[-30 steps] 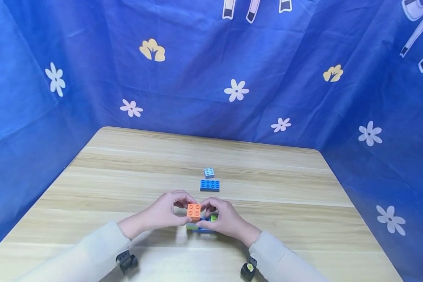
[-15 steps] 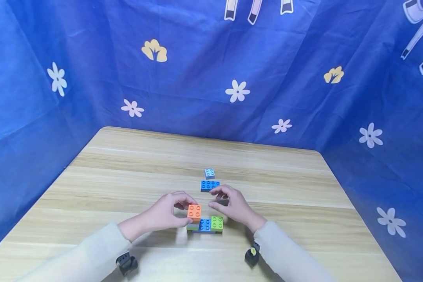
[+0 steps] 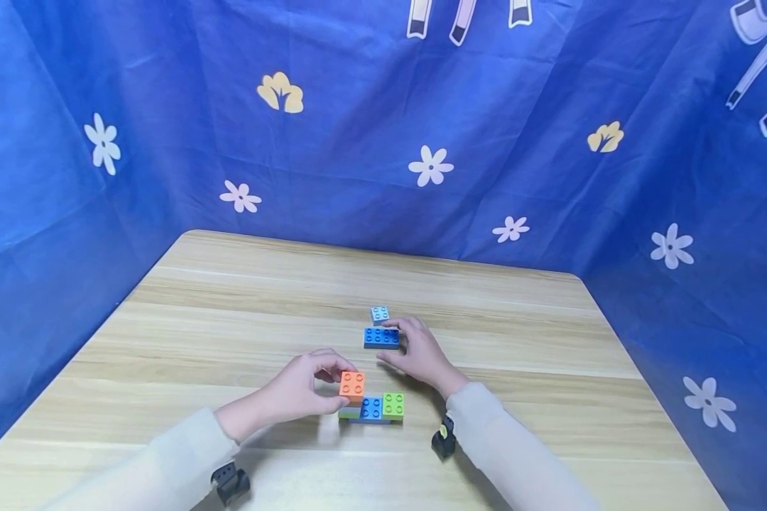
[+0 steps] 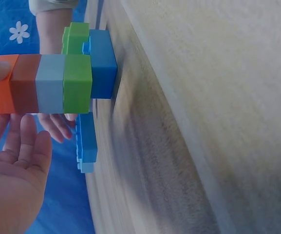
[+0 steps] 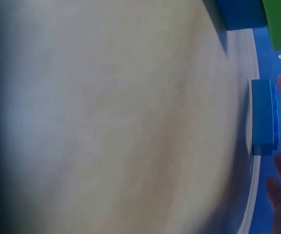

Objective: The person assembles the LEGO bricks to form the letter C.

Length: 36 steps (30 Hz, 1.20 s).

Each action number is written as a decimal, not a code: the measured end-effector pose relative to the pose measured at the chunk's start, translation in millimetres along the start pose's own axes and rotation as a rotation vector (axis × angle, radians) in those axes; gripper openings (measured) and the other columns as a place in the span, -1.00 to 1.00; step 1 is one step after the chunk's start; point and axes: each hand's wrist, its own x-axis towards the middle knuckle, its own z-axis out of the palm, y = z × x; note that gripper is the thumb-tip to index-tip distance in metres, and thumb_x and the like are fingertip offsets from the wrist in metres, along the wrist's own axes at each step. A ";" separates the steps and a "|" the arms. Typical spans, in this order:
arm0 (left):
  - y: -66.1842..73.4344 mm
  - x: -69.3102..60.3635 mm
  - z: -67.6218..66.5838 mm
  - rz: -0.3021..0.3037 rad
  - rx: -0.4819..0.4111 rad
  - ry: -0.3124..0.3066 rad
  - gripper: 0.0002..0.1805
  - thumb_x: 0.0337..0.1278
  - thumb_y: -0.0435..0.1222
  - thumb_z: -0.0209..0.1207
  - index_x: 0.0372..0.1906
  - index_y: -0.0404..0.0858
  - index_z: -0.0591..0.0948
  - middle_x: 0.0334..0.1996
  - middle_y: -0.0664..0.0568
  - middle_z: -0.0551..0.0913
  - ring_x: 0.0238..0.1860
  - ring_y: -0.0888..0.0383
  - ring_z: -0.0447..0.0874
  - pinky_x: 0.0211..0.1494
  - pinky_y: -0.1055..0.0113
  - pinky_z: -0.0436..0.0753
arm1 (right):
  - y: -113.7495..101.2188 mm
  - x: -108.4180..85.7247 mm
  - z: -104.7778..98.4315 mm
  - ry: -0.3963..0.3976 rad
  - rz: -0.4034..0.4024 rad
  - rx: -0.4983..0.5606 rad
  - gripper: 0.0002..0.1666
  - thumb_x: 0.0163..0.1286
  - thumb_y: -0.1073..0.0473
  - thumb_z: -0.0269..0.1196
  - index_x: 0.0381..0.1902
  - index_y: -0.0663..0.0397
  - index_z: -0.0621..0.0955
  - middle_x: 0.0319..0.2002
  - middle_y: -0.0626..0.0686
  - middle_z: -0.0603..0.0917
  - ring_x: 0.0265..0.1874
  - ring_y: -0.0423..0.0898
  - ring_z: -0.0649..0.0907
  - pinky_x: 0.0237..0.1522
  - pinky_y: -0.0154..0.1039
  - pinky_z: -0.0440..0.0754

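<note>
"How far along?"
"Partway, I'd judge: my left hand [image 3: 303, 387] pinches the orange brick [image 3: 352, 383] atop a joined stack [image 4: 50, 84], the green brick [image 3: 393, 404] attached right of that hand."
"What's left?"
"Seemingly (both loose) the pale brick [image 3: 379, 314] beyond, and the blue brick [image 3: 375, 339] just left of, my spread right hand [image 3: 420, 355]."

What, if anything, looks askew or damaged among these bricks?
Nothing stands out. The stack that the left hand holds looks straight, and the loose blue brick and light blue brick beyond it lie studs up, with no visible damage.
</note>
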 end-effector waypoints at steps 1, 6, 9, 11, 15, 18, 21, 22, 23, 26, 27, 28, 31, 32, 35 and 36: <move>-0.3 -0.1 0.2 0.000 -0.003 0.001 -0.61 -0.19 -0.36 0.41 -0.11 -0.20 0.63 -0.25 0.20 0.58 -0.21 0.21 0.56 -0.04 0.26 0.60 | 0.1 1.8 0.6 -0.008 0.007 0.001 -0.32 0.10 -0.02 0.45 0.17 0.00 0.51 0.11 0.03 0.52 0.13 -0.01 0.47 0.23 -0.06 0.34; -0.5 -1.0 0.7 0.013 -0.011 0.004 -0.61 -0.18 -0.34 0.41 -0.11 -0.22 0.63 -0.24 0.19 0.59 -0.21 0.22 0.56 -0.04 0.26 0.60 | 1.0 9.3 4.8 -0.047 0.065 -0.028 -0.27 0.09 -0.04 0.45 0.21 0.00 0.49 0.18 0.07 0.50 0.15 -0.01 0.48 0.24 -0.13 0.35; -0.1 -1.5 0.6 0.017 -0.022 0.003 -0.60 -0.17 -0.33 0.41 -0.10 -0.23 0.63 -0.24 0.17 0.59 -0.21 0.21 0.55 -0.05 0.26 0.61 | 1.1 11.3 6.9 -0.061 0.084 -0.055 -0.29 0.11 -0.03 0.44 0.21 0.01 0.50 0.19 0.09 0.49 0.17 0.01 0.46 0.25 -0.11 0.33; 0.5 -2.0 0.5 0.014 -0.027 0.001 -0.60 -0.16 -0.32 0.41 -0.10 -0.24 0.63 -0.24 0.16 0.59 -0.21 0.20 0.55 -0.04 0.25 0.61 | 1.3 11.8 7.6 -0.066 0.086 -0.068 -0.31 0.13 -0.02 0.43 0.20 0.01 0.50 0.19 0.10 0.50 0.19 0.03 0.45 0.26 -0.08 0.32; 1.5 -2.9 0.4 0.002 -0.029 -0.001 -0.60 -0.16 -0.32 0.41 -0.09 -0.24 0.63 -0.23 0.16 0.59 -0.20 0.19 0.56 -0.03 0.23 0.60 | 2.7 10.8 7.9 -0.068 0.074 -0.083 -0.37 0.16 0.00 0.41 0.17 0.04 0.53 0.17 0.08 0.51 0.19 0.03 0.45 0.26 -0.07 0.32; 1.6 -2.9 0.7 -0.007 -0.027 0.002 -0.60 -0.16 -0.33 0.41 -0.10 -0.23 0.63 -0.22 0.17 0.59 -0.20 0.20 0.56 -0.02 0.24 0.59 | 3.6 8.2 6.3 -0.065 0.063 -0.080 -0.41 0.18 0.01 0.39 0.15 0.04 0.55 0.16 0.06 0.53 0.17 0.01 0.47 0.25 -0.09 0.34; 0.7 -2.5 1.3 -0.004 -0.017 0.007 -0.61 -0.16 -0.34 0.40 -0.10 -0.22 0.63 -0.23 0.19 0.59 -0.20 0.21 0.57 -0.02 0.25 0.59 | 2.8 4.6 1.9 -0.056 0.068 -0.057 -0.45 0.19 0.01 0.38 0.15 -0.02 0.57 0.14 0.04 0.54 0.15 -0.01 0.49 0.23 -0.11 0.37; 0.2 -2.4 1.7 -0.002 -0.015 0.009 -0.61 -0.16 -0.34 0.40 -0.10 -0.22 0.63 -0.23 0.19 0.59 -0.20 0.21 0.57 -0.03 0.25 0.59 | 2.1 3.1 -0.2 -0.050 0.072 -0.043 -0.45 0.19 0.01 0.39 0.14 -0.04 0.58 0.13 0.03 0.54 0.13 -0.02 0.49 0.21 -0.12 0.39; -0.3 -2.2 2.1 -0.002 -0.014 0.010 -0.61 -0.16 -0.35 0.40 -0.10 -0.22 0.63 -0.23 0.19 0.59 -0.21 0.22 0.57 -0.03 0.26 0.59 | 1.3 1.7 -2.5 -0.042 0.073 -0.029 -0.46 0.19 0.01 0.38 0.14 -0.05 0.58 0.12 0.03 0.55 0.11 -0.03 0.50 0.18 -0.13 0.41; -1.4 -1.9 2.9 -0.009 -0.015 0.009 -0.61 -0.17 -0.35 0.40 -0.10 -0.21 0.63 -0.23 0.20 0.59 -0.20 0.21 0.56 -0.02 0.27 0.59 | -2.9 -2.7 -10.2 -0.008 0.062 0.019 -0.46 0.18 0.02 0.40 0.12 -0.02 0.59 0.07 0.01 0.57 0.01 -0.06 0.54 0.05 -0.16 0.51; -1.4 -1.8 3.1 -0.017 -0.017 0.008 -0.61 -0.17 -0.35 0.40 -0.10 -0.20 0.63 -0.23 0.20 0.58 -0.20 0.21 0.56 -0.02 0.27 0.59 | -4.4 -4.1 -12.7 0.005 0.053 0.034 -0.46 0.17 0.02 0.40 0.12 -0.01 0.59 0.05 0.01 0.57 -0.02 -0.08 0.55 0.00 -0.18 0.54; -1.6 -1.9 3.1 -0.019 -0.018 0.008 -0.61 -0.18 -0.35 0.40 -0.10 -0.20 0.63 -0.23 0.20 0.58 -0.20 0.21 0.56 -0.02 0.27 0.59 | -6.3 -5.6 -15.2 0.018 0.043 0.050 -0.46 0.16 0.02 0.41 0.11 0.00 0.59 0.03 -0.01 0.58 -0.05 -0.09 0.56 -0.04 -0.19 0.55; -1.2 -2.0 3.1 -0.029 -0.018 0.007 -0.60 -0.18 -0.35 0.41 -0.11 -0.19 0.63 -0.24 0.20 0.58 -0.19 0.21 0.56 -0.01 0.27 0.58 | -11.3 -10.3 -21.8 0.054 0.016 0.088 -0.45 0.12 0.03 0.44 0.09 -0.01 0.61 -0.01 -0.06 0.60 -0.11 -0.15 0.57 -0.09 -0.22 0.57; -0.8 -2.0 3.1 -0.032 -0.019 0.007 -0.60 -0.19 -0.35 0.41 -0.11 -0.19 0.63 -0.24 0.20 0.58 -0.19 0.20 0.56 -0.01 0.26 0.58 | -13.0 -12.0 -23.9 0.064 0.004 0.099 -0.45 0.10 0.04 0.44 0.08 -0.02 0.61 -0.03 -0.08 0.60 -0.12 -0.17 0.56 -0.09 -0.21 0.57; -0.2 -2.0 3.1 -0.035 -0.019 0.007 -0.60 -0.19 -0.35 0.41 -0.10 -0.19 0.63 -0.24 0.20 0.58 -0.19 0.20 0.56 -0.01 0.26 0.58 | -17.8 -17.2 -28.7 0.085 -0.042 0.135 -0.45 0.07 0.06 0.46 0.07 -0.04 0.63 -0.08 -0.13 0.60 -0.16 -0.20 0.55 -0.10 -0.14 0.58; 0.1 -2.1 3.2 -0.037 -0.018 0.007 -0.60 -0.19 -0.35 0.41 -0.11 -0.19 0.63 -0.25 0.20 0.58 -0.19 0.20 0.56 -0.01 0.25 0.58 | -19.6 -19.0 -30.1 0.089 -0.063 0.150 -0.44 0.06 0.07 0.47 0.06 -0.04 0.63 -0.10 -0.13 0.60 -0.18 -0.20 0.55 -0.10 -0.10 0.59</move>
